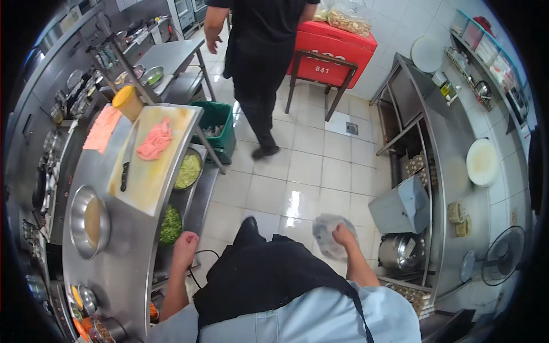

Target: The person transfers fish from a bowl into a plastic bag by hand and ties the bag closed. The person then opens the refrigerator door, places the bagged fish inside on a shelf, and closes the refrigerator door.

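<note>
My left hand hangs beside the steel counter's edge, fingers curled, close to a bowl of chopped greens on the shelf below. In my right hand, also curled, is the top of a clear plastic bag that hangs over the floor tiles. On the counter at the left lies a cutting board with a pink cloth and a black-handled knife. A steel bowl stands nearer to me.
A person in black stands ahead on the tiled floor. Behind them is a red cooler. A green bin stands beside the left counter. Along the right runs a steel counter with a grey bin and a pot below.
</note>
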A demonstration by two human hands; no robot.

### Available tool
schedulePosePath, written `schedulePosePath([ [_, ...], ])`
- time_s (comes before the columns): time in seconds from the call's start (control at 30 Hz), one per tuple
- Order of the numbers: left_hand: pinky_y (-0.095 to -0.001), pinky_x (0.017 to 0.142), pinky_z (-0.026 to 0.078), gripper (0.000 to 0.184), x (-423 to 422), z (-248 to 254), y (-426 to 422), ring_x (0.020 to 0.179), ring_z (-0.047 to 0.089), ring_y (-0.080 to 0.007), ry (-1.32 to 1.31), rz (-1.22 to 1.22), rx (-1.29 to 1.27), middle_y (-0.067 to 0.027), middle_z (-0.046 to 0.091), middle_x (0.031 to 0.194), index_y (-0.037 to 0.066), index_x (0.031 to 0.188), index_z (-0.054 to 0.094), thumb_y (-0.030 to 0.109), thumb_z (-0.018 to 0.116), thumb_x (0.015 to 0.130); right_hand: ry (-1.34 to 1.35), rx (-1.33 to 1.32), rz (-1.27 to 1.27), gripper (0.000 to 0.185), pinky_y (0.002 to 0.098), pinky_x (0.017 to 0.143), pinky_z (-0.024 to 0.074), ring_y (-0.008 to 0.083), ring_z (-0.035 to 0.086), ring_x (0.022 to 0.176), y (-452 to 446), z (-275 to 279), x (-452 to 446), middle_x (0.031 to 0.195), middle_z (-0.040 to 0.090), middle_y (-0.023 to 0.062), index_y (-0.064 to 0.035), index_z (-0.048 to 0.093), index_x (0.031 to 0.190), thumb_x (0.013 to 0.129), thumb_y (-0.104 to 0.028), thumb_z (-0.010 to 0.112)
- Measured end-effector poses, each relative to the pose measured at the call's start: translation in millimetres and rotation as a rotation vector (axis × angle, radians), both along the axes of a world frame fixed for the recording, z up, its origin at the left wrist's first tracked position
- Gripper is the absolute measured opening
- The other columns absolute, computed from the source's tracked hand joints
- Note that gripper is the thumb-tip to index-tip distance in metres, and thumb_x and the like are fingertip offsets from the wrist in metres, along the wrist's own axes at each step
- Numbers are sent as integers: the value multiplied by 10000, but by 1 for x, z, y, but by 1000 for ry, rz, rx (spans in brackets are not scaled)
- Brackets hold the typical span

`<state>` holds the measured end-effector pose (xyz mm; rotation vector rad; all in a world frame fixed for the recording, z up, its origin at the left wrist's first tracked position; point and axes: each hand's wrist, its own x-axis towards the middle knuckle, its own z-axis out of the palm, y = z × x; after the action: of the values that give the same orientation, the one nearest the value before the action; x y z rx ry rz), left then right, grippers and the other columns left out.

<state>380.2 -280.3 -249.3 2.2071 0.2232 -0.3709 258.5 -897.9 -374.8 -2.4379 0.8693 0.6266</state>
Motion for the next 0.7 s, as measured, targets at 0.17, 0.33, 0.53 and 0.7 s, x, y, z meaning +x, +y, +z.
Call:
schedulePosePath([
  [0.17,-347,832,555,241,113,1,-57,913,700,-202,-43,-100,-68,-125,747,993,-10,1117,695,178,687,967,183,87,-10,535,473,1019,523,449,656,1208,-64,-95,-85,1165,702,339,67,698,1205,815,-289,617],
  [0.33,-351,850,558,255,242,-3,-120,934,711,-213,-3,-183,-209,-139,749,1004,-9,1142,691,180,684,971,130,119,-15,474,496,986,535,474,666,1156,-25,-26,-16,1111,721,323,62,724,1119,821,-288,608],
  [0.53,-368,855,559,278,397,23,-206,956,717,-260,-139,-389,-257,-170,739,1046,-8,1154,679,209,673,981,-70,247,-127,447,486,976,539,465,671,1135,-14,-38,199,1101,722,317,59,721,1118,834,-265,603],
  [0.7,-356,883,550,273,490,77,-279,974,688,-226,-153,-541,-242,-136,717,1067,-10,1170,664,200,678,996,-199,336,-140,424,478,968,542,457,676,1117,-14,-22,353,1092,722,313,57,718,1117,845,-246,600],
])
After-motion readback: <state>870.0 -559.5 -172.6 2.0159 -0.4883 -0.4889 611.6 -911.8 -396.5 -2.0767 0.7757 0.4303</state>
